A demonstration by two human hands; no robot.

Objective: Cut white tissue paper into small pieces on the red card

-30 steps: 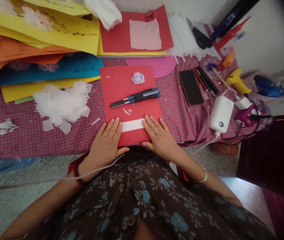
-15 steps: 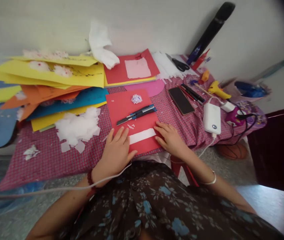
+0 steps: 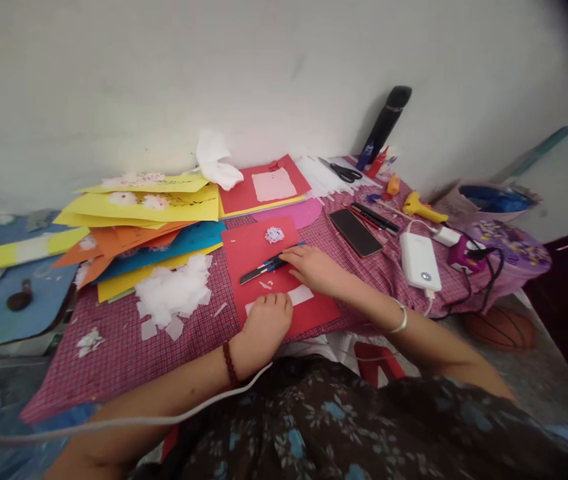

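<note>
A white paper strip (image 3: 300, 295) lies across a red sheet of paper (image 3: 244, 241) at the table's near edge. My left hand (image 3: 267, 325) rests on the strip's left part, its fingers curled down against it. My right hand (image 3: 317, 268) reaches over the strip, fingers closing on the handle of a utility knife (image 3: 259, 270). The knife lies flat on the red sheet, its blade end pointing left. Small paper scraps (image 3: 266, 285) sit between knife and strip. Beyond the knife is a ruffled white-and-purple paper flower (image 3: 274, 235).
White paper squares (image 3: 174, 290) are heaped at left, before stacked coloured sheets (image 3: 164, 210). To the right lie a phone (image 3: 355, 232), pens (image 3: 377, 219), a white power bank (image 3: 420, 260) and a yellow glue gun (image 3: 425, 208). Black scissors (image 3: 345, 172) lie farther back. A white cable (image 3: 164, 420) crosses my left forearm.
My right hand has left the strip's right end and moved up and left onto the knife. My left hand has slid onto the strip and curled its fingers. The view has tilted upward.
</note>
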